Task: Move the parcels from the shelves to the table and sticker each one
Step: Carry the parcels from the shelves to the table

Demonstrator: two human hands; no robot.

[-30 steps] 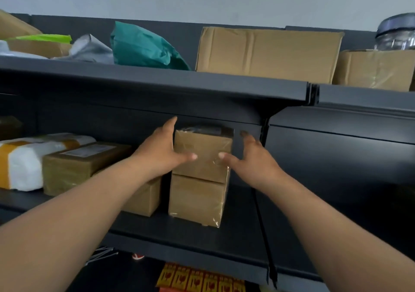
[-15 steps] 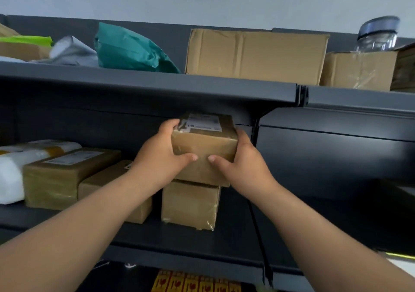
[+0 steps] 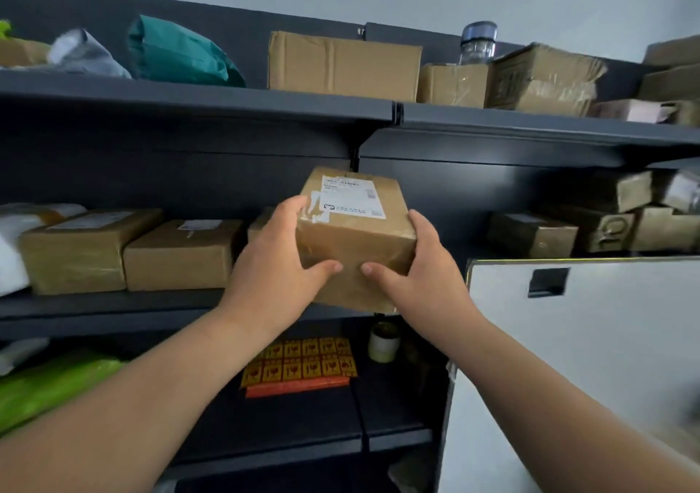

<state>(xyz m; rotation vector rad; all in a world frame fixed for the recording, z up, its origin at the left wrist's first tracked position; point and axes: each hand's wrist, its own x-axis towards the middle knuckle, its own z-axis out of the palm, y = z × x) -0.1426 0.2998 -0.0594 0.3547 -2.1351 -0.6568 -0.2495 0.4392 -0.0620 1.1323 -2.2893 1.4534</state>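
I hold a brown cardboard parcel (image 3: 358,235) with a white shipping label on top, in front of the dark shelf unit. My left hand (image 3: 276,265) grips its left side, thumb across the front face. My right hand (image 3: 420,273) grips the right side the same way. The parcel is off the middle shelf (image 3: 110,303) and clear of the other parcels. A sheet of red and yellow fragile stickers (image 3: 299,360) lies on the lower shelf below the parcel.
Two brown parcels (image 3: 182,254) and a white one sit left on the middle shelf, more boxes (image 3: 530,233) at the right. The top shelf holds a large carton (image 3: 342,64), a teal bag (image 3: 178,53) and a jar. A tape roll (image 3: 383,343) stands by the stickers. A white cabinet (image 3: 591,341) is at lower right.
Both hands closed on the top parcel of a stack, lifted it off and drew it out of the shelf toward me. The view has shifted right and down.
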